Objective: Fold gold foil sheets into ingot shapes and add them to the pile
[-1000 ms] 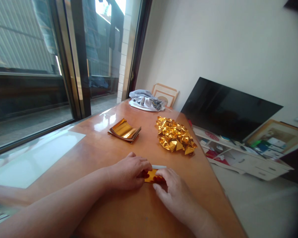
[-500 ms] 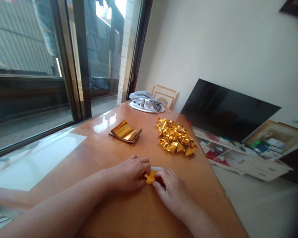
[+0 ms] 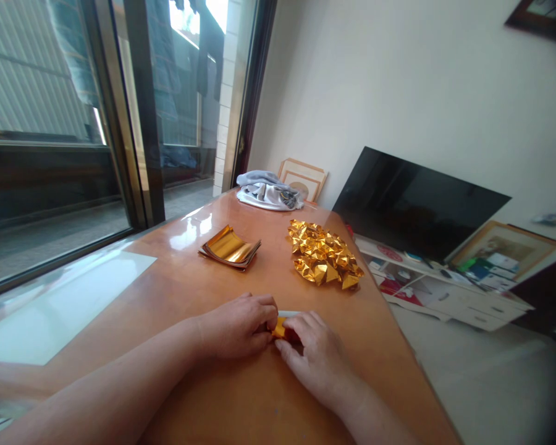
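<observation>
My left hand [image 3: 238,324] and my right hand [image 3: 312,355] meet over a small gold foil sheet [image 3: 280,327] pressed flat on the wooden table [image 3: 241,402]. Both hands pinch and press the sheet, and only a sliver of gold and a white edge show between the fingers. Further back lies a stack of flat gold foil sheets [image 3: 230,248], its top sheet curled. To its right sits a heap of folded gold foil pieces [image 3: 323,253].
A bundled grey and white cloth [image 3: 267,189] lies at the table's far end, with picture frames [image 3: 303,178] behind it. A black TV [image 3: 417,204] leans at the wall on the right above a low white shelf [image 3: 449,287]. Sliding glass doors [image 3: 74,123] run along the left.
My hands have closed in over the small gold sheet, so less of it shows now. The view has shifted slightly; the stack and heap have not moved.
</observation>
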A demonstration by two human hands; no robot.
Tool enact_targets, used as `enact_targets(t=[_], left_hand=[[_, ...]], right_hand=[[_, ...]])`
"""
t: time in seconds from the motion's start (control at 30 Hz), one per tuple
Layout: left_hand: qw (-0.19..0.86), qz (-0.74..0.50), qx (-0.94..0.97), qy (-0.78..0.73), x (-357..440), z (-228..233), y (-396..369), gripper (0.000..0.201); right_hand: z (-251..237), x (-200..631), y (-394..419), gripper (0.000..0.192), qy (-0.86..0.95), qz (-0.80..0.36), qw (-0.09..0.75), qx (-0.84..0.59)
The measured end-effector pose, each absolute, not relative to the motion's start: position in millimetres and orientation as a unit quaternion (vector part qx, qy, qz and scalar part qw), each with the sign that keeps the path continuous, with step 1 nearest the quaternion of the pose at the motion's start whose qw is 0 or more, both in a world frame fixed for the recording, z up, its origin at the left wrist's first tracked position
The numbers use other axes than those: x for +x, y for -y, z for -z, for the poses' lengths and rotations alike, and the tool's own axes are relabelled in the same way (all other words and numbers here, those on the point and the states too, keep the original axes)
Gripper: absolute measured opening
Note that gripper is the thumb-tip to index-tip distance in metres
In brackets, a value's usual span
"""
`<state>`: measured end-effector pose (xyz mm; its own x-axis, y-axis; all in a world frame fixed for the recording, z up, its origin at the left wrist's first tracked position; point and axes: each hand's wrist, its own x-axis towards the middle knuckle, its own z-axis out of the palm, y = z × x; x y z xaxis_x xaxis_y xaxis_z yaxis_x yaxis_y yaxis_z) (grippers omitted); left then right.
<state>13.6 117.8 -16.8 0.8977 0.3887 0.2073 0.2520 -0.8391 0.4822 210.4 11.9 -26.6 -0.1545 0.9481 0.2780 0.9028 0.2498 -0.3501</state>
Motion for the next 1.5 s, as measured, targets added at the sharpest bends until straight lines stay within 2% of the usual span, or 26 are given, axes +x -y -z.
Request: enact_targets(t=[0.1, 0.2, 0.47, 0.93, 1.13, 1.27, 1.4, 1.5], left_hand=[[0.236, -0.153, 0.944, -0.171, 14, 17, -119, 0.006], [0.251, -0.157, 0.937, -0.188, 13, 18, -120, 0.010], [0.276, -0.167, 0.922, -0.216, 12, 24, -126, 0.033], [0.263, -0.146, 0.923, -0.241, 12, 23, -128, 0.028], [0.197, -0.136, 0.943, -0.233, 10, 9, -118, 0.026], [0.129, -0.109, 0.959, -0.228, 9, -1, -108, 0.033], [0.086, -0.069, 0.966, -0.234, 12, -4, -101, 0.021], [0.070, -0.042, 0.968, -0.238, 14, -4, -100, 0.022]], right_hand=[[29, 206, -13, 0.017, 0.769, -0.041, 0.223, -0.597], [33, 203, -15, 0.007, 0.773, -0.042, 0.229, -0.590], [44, 204, -18, 0.016, 0.719, -0.079, 0.282, -0.630], [51, 212, -30, 0.019, 0.673, -0.107, 0.301, -0.668], [53, 211, -31, 0.018, 0.663, -0.107, 0.297, -0.678], [54, 211, -31, 0.018, 0.663, -0.107, 0.299, -0.678], [53, 211, -32, 0.018, 0.662, -0.105, 0.300, -0.679], [53, 211, -32, 0.018, 0.661, -0.103, 0.298, -0.681]])
